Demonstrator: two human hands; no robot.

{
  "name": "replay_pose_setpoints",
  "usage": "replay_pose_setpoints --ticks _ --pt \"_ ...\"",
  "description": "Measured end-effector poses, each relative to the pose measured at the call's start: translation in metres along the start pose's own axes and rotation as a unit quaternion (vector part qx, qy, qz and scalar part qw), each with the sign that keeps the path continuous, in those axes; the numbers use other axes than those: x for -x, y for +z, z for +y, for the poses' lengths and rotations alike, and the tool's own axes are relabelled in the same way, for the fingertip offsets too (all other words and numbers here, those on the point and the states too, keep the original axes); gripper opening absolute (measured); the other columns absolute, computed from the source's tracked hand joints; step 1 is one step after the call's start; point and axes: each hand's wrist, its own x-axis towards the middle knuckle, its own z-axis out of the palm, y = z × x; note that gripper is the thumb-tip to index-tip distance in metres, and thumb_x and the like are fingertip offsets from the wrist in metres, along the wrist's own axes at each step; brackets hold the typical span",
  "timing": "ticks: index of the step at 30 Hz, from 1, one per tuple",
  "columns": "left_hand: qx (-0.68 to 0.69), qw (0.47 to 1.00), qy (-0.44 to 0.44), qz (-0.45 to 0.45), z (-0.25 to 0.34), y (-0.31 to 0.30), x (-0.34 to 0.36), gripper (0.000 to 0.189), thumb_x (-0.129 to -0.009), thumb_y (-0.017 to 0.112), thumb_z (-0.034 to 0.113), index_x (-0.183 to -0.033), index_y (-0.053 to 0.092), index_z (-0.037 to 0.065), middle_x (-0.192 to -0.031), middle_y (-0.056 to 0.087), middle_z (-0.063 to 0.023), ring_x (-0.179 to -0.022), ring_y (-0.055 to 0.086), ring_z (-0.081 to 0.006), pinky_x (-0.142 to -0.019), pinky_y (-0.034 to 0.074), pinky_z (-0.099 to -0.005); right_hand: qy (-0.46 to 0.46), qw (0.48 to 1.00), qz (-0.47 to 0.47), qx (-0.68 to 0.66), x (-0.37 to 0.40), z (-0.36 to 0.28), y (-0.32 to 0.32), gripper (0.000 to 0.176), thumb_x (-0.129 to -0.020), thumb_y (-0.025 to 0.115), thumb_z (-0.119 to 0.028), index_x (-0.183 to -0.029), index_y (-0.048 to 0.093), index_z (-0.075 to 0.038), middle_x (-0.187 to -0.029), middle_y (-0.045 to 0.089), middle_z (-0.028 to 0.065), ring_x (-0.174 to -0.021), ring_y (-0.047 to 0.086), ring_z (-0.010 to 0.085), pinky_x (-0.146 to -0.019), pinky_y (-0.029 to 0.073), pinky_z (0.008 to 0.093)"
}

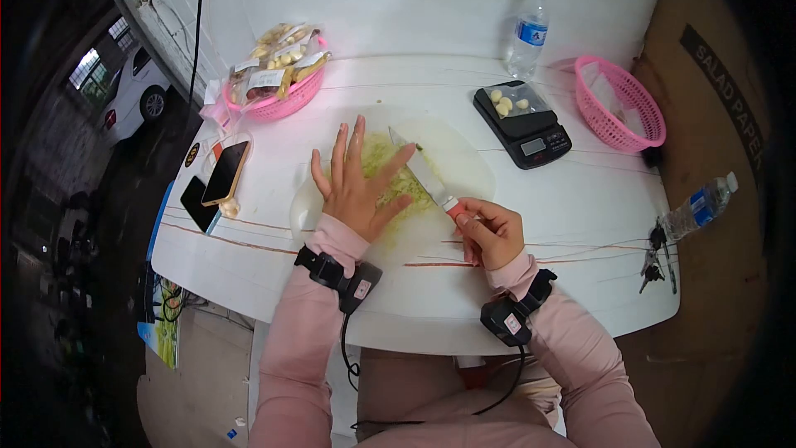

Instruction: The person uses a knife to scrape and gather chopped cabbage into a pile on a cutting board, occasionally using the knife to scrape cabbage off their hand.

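My right hand (493, 232) grips the red and white handle of a knife (424, 174), its blade pointing up and to the left. The blade lies over a pile of finely chopped pale green vegetable (377, 149). Fingers spread wide, my left hand (356, 187) is held over the same pile, with its index finger reaching close to the blade. Part of the pile is hidden under that hand. Beneath the pieces is a whitish translucent cutting board (468, 162) on the white table (580, 199).
A pink basket (286, 104) of bagged food stands at back left, near two phones (225, 172). Right of the board sit a black kitchen scale (535, 148) bearing a bag of garlic-like cloves, another pink basket (597, 104), two water bottles (525, 46) and keys (653, 265).
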Motion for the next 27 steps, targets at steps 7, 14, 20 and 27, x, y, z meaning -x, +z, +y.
replay_pose_setpoints --ticks 7,14,20,27 --pt "0.03 0.995 -0.056 0.08 -0.011 0.012 -0.002 0.069 -0.093 0.029 0.071 -0.146 0.043 0.028 -0.158 0.016 -0.0196 -0.144 0.017 -0.037 -0.111 -0.001 -0.0584 -0.018 1.0 0.001 0.012 -0.002 0.002 -0.004 0.026 -0.092 0.063 -0.007 -0.116 0.064 0.004 -0.074 0.062 0.0041 -0.046 0.049 0.0052 -0.041 0.038 0.0203" --pt "0.081 0.987 -0.077 0.116 -0.014 0.011 -0.002 0.075 -0.094 0.034 0.067 -0.149 0.036 0.016 -0.155 0.02 -0.0194 -0.141 0.023 -0.0364 -0.111 0.006 -0.0576 -0.122 0.987 0.05 0.088 -0.003 0.006 0.0 0.023 -0.092 0.062 -0.008 -0.112 0.063 0.004 -0.075 0.063 0.0037 -0.059 0.052 0.0067 -0.054 0.042 0.0216" --pt "0.082 0.989 -0.05 0.113 -0.008 0.01 -0.003 0.075 -0.095 0.033 0.066 -0.148 0.037 0.013 -0.155 0.021 -0.0197 -0.137 0.026 -0.0356 -0.113 0.008 -0.0511 -0.278 0.916 0.098 0.274 -0.004 0.002 0.001 0.019 -0.09 0.058 -0.004 -0.108 0.063 0.002 -0.075 0.059 0.0074 -0.059 0.051 0.0122 -0.055 0.04 0.0246" --pt "0.027 0.997 0.007 0.066 -0.006 0.008 -0.001 0.07 -0.093 0.036 0.066 -0.148 0.041 0.022 -0.157 0.019 -0.019 -0.142 0.02 -0.0356 -0.113 0.006 -0.0532 -0.283 0.917 0.025 0.279 -0.001 0.006 0.002 0.018 -0.09 0.057 -0.003 -0.105 0.064 0.002 -0.076 0.059 0.0089 -0.06 0.051 0.014 -0.056 0.041 0.0261"
